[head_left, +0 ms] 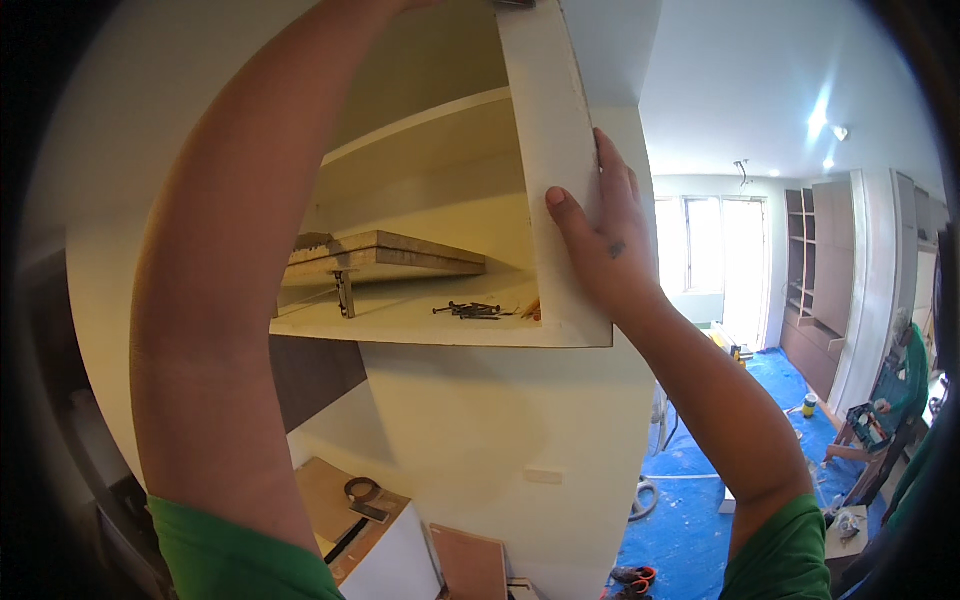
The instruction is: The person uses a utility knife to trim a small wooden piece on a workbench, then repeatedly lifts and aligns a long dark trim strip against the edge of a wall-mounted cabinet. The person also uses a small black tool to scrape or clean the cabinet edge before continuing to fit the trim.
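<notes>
A white wall cabinet (565, 230) hangs in front of me with its front open. My right hand (622, 235) grips its right-hand side, the thumb on the front face and the fingers round the outer edge. My left arm reaches up past the cabinet's left part. Only a sliver of my left hand (420, 3) shows at the upper rim, its fingers out of view. Near it, a dark metal piece (515, 4) sits at the top of the side panel. Inside the cabinet lie a pile of dark screws (472, 310) and stacked boards (385, 250) raised on a metal bracket (345, 295).
Below stands a box-like unit with a brown top (325, 480), bearing a tape roll (363, 489). A brown panel (468, 562) leans beside it. At right, blue sheeting (690, 530) covers the floor, with a hose (645, 498) and tools. Another person (910, 470) is at the far right.
</notes>
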`<state>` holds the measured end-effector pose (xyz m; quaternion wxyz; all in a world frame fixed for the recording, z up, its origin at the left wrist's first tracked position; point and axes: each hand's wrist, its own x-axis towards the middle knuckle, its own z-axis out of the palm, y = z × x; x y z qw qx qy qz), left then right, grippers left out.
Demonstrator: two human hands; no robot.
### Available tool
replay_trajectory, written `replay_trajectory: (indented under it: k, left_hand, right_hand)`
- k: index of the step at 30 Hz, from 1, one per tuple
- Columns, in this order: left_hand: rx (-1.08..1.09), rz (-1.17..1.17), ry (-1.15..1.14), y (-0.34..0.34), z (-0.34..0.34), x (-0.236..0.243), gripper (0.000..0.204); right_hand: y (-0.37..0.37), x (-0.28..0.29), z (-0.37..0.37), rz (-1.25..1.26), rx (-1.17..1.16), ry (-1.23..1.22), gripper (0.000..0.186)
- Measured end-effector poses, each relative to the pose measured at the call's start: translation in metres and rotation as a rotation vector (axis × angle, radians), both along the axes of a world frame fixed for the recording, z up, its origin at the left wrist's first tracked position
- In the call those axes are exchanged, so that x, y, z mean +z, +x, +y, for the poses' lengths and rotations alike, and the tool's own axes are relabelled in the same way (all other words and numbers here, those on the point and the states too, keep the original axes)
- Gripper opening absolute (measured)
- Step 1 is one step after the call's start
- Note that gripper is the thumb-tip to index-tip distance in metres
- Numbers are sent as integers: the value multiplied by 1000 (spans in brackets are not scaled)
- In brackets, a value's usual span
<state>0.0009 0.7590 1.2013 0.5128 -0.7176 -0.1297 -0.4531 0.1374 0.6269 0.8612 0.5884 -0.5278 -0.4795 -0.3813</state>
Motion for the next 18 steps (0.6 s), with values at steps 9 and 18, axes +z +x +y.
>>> replay_trajectory:
  k: [9, 18]
  left_hand:
    - [-325, -205, -331, -35, -10, -52, 59]
    - [182, 234, -84, -81, 50, -45, 50]
  right_hand:
    - [0, 2, 1, -10, -2, 0, 76]
    - [-2, 3, 3, 4, -42, -27, 76]
